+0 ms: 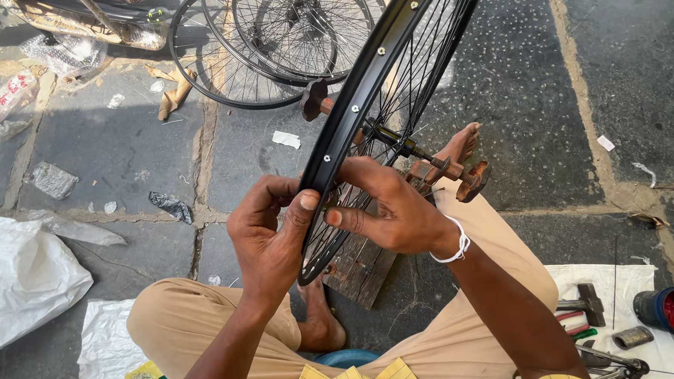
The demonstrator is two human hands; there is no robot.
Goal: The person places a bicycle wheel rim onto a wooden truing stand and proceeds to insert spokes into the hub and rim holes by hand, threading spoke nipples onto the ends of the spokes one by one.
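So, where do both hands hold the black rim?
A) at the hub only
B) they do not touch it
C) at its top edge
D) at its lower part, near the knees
D: the left hand and right hand grip the rim at its lower part, one on each side.

Stone-slab pavement [572,91], littered with paper scraps. At 11 o'clock, 2 spare black wheels [272,42] leaning together. At 9 o'clock, a white sack [19,275]; just above it, crumpled clear plastic [53,179]. At 4 o'clock, a white cloth [616,277] carrying a hammer [584,302], a small metal cylinder [632,337] and a red-lined blue tin [670,310].
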